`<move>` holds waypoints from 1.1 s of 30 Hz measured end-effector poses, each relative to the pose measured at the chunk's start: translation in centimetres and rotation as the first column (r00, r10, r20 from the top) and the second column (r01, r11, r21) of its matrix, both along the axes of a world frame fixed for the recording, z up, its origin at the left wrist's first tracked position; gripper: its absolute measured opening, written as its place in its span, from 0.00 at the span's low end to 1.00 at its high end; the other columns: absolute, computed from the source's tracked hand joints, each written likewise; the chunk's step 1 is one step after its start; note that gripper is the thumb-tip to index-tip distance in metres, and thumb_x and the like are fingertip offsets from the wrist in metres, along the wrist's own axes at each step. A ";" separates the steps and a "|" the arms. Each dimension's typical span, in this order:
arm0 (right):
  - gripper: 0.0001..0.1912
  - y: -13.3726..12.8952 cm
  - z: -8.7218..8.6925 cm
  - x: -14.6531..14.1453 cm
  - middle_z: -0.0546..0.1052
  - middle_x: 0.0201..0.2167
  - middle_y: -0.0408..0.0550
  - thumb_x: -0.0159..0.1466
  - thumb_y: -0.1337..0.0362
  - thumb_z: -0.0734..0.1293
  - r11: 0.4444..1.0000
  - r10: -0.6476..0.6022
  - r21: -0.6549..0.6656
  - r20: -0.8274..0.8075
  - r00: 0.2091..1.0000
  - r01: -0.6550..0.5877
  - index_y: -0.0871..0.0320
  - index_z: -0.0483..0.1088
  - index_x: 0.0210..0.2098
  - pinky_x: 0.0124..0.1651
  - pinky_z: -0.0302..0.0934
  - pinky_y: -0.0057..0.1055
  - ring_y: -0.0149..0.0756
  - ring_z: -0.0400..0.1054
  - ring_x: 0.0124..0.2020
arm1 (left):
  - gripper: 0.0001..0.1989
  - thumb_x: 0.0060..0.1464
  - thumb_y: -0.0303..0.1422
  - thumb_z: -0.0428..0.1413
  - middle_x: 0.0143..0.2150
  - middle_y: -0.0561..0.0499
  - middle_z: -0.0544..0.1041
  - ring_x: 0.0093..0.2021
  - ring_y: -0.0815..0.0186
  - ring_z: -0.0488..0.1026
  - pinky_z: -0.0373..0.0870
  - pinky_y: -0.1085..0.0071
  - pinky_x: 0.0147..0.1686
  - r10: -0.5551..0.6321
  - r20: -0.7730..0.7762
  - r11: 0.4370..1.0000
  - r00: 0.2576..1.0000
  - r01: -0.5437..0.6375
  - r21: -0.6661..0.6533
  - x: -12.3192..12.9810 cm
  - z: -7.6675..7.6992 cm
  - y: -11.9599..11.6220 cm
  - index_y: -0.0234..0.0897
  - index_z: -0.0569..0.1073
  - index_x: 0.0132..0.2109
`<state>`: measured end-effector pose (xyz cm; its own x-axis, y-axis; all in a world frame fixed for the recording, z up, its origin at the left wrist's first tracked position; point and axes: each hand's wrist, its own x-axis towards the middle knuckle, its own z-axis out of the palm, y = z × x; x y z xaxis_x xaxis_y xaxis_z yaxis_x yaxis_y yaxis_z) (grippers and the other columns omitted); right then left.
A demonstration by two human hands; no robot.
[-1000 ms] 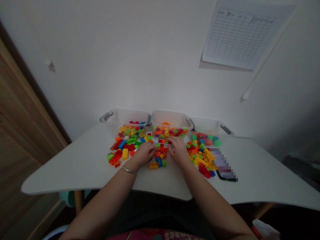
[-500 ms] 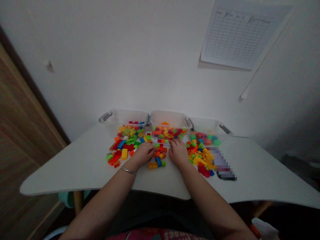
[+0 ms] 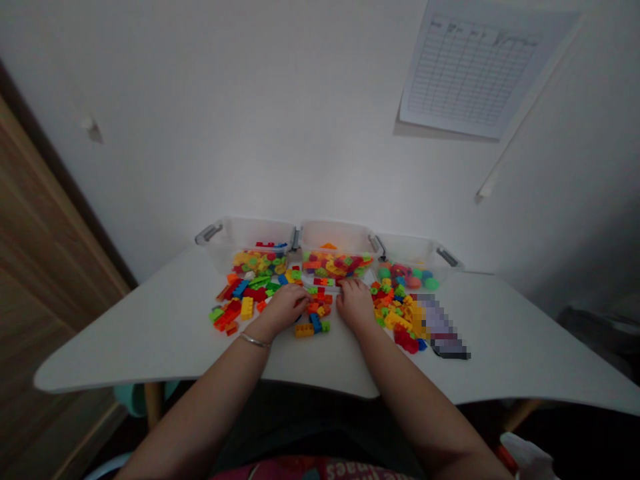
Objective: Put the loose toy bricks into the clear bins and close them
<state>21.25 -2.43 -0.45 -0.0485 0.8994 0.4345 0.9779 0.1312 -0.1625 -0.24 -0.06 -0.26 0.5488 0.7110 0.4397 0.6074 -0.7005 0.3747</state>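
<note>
My left hand (image 3: 286, 308) rests on the table with its fingers curled together beside a small cluster of joined toy building bricks (image 3: 319, 308). Whatever its fingertips hold is hidden. On the other side of the cluster lies my right hand (image 3: 356, 307), palm down, its fingers stretched forward and its thumb apart. Its fingertips are at the right end of a short row of red and green bricks (image 3: 324, 283), which lies on a pale lid (image 3: 327, 289). Nearer me are an orange-yellow brick (image 3: 304, 331) and a blue brick (image 3: 316, 323).
Three clear plastic bins (image 3: 340, 233) with colourful pieces stand along the wall. Loose bricks are spread at the left (image 3: 233, 313) and the right (image 3: 395, 313) of the white table (image 3: 150, 333). A blurred-out flat object (image 3: 443, 327) lies at the right. A printed sheet (image 3: 465, 73) hangs above.
The whole view has shifted very slightly to the left. Both hands stay in nearly the same place, and the bricks look unmoved.
</note>
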 end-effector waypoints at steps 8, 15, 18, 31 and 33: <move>0.08 0.0 0.7 0.2 0.78 0.42 0.51 0.66 0.63 0.62 0.999 -0.022 0.027 -0.006 1.000 0.022 0.56 0.73 0.40 0.51 0.57 0.35 0.43 0.67 0.48 | 0.10 0.61 0.29 0.51 0.38 0.45 0.80 0.42 0.61 0.73 0.68 0.65 0.47 -0.007 -0.008 1.000 1.000 0.007 -0.023 0.0 0.3 -0.1 0.35 0.78 0.37; 0.04 -0.2 1.1 -0.1 0.78 0.40 0.50 0.64 0.64 0.65 1.000 0.019 0.010 0.037 0.999 -0.019 0.56 0.72 0.36 0.45 0.58 0.33 0.41 0.67 0.46 | 0.10 0.60 0.29 0.51 0.38 0.46 0.80 0.42 0.61 0.73 0.68 0.66 0.47 0.008 -0.018 1.000 1.000 -0.009 -0.012 0.1 0.3 -0.1 0.36 0.78 0.36; 0.04 -0.3 1.2 -0.2 0.78 0.38 0.50 0.64 0.65 0.64 1.000 0.007 -0.009 0.000 1.000 -0.007 0.56 0.72 0.34 0.46 0.59 0.33 0.41 0.68 0.45 | 0.11 0.61 0.30 0.51 0.38 0.45 0.80 0.42 0.61 0.73 0.68 0.65 0.47 0.006 -0.021 1.000 1.000 -0.006 -0.012 0.1 0.3 -0.1 0.35 0.78 0.36; 0.16 -1.1 0.7 -0.3 0.77 0.47 0.51 0.64 0.63 0.63 0.984 0.177 0.010 -0.016 0.984 -0.177 0.55 0.72 0.51 0.53 0.59 0.35 0.42 0.67 0.49 | 0.11 0.61 0.29 0.51 0.38 0.45 0.79 0.42 0.61 0.73 0.67 0.65 0.47 0.004 -0.016 1.000 1.000 -0.004 -0.014 0.0 0.2 -0.1 0.35 0.78 0.37; 0.17 -1.1 0.4 -0.3 0.77 0.46 0.49 0.65 0.65 0.62 0.980 0.200 -0.001 -0.010 0.980 -0.200 0.53 0.72 0.52 0.52 0.60 0.34 0.40 0.68 0.49 | 0.11 0.61 0.30 0.51 0.38 0.45 0.79 0.43 0.61 0.73 0.67 0.64 0.48 0.007 -0.008 1.000 1.000 -0.007 -0.013 0.0 0.1 -0.1 0.36 0.78 0.37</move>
